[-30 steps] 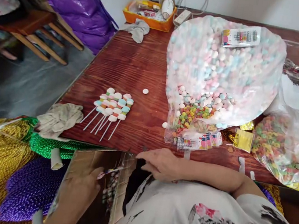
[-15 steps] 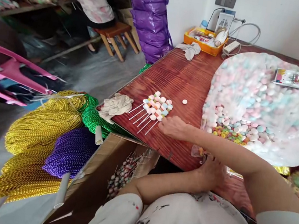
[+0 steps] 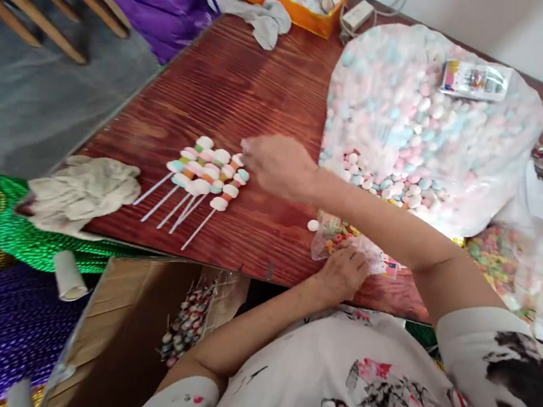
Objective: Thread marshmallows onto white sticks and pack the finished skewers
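Note:
Several candy skewers (image 3: 208,171) lie side by side on the red wooden table, white sticks toward me, threaded with pastel marshmallow-like discs and coloured ring-shaped candies. Just right of their far end is my right hand (image 3: 279,164), slightly blurred, fingers drawn together; whatever is in the fingertips cannot be made out. My left hand (image 3: 345,273) rests with curled fingers at the table's near edge, against a small clear bag (image 3: 321,244) of ring-shaped candies. Its fingertips are partly hidden. A loose white disc candy (image 3: 313,225) lies beside that bag.
A large clear bag (image 3: 392,99) of pastel candies fills the table's right side, with a small packet (image 3: 475,80) on top. A crumpled cloth (image 3: 85,194) lies at the left edge. Below stands a cardboard box (image 3: 96,334) holding finished-looking skewers. An orange tray (image 3: 290,0) sits at the back.
The view has moved closer and turned right. My right hand has shifted from the skewers' near right side to beyond their far right end. My left hand now lies against the small bag.

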### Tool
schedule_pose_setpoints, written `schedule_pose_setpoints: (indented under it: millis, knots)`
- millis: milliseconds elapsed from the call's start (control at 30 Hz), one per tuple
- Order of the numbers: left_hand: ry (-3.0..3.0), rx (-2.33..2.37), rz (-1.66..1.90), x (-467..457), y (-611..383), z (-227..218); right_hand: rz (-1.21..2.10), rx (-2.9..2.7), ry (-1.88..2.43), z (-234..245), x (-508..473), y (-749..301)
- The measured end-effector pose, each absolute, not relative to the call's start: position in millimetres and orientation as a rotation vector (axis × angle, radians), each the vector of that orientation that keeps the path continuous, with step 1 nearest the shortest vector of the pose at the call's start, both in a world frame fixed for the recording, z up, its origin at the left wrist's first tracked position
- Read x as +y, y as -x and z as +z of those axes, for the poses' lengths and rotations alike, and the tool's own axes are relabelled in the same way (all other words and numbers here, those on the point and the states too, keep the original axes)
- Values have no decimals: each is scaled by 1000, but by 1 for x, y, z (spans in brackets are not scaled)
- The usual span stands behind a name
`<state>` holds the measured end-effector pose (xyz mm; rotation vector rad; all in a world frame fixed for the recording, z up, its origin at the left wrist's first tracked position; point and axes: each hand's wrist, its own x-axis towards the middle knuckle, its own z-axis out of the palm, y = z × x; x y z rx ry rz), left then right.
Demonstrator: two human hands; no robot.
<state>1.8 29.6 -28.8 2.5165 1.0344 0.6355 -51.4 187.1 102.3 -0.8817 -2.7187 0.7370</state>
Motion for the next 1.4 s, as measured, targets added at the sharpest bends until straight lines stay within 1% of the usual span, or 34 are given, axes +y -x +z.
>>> schedule_pose_setpoints:
  millis: [33,100,233,367,433,533,633,767,867,1000,1100,1300,1400]
  knots:
    - [-2555,1074,654,30,0,-26,708,-2673,940,109,195,39]
    - [-2579,1196,646,29,-1,-18,750,-2610,1029,113,206,15]
    - [-2584,1379,486,26,-11,-2,995,-2445,1209,97,207,-19]
    - [-2619,1451,412,25,-14,4,1071,-2402,1084,87,205,-34]
    - [-2634,1444,473,25,-13,1,1085,-2420,986,89,202,-38]
    - [-2664,1382,688,29,-9,-7,1104,-2336,947,94,194,-46]
    - [-2733,1341,826,33,-7,-12,1014,-2319,976,98,183,-51]
    - [-2705,1245,771,27,-3,-8,879,-2443,1073,93,176,-52]
    - [-2578,1206,754,20,2,-4,908,-2440,1074,89,175,-55]
    - [-2296,1229,963,21,3,-10,973,-2342,1037,87,166,-63]
    - [-2165,1305,1084,26,4,-16,950,-2272,1029,87,158,-67]
    - [-2443,1263,834,18,11,-15,697,-2407,1002,80,162,-48]
    - [-2338,1216,880,14,18,-14,626,-2516,1012,74,173,-33]
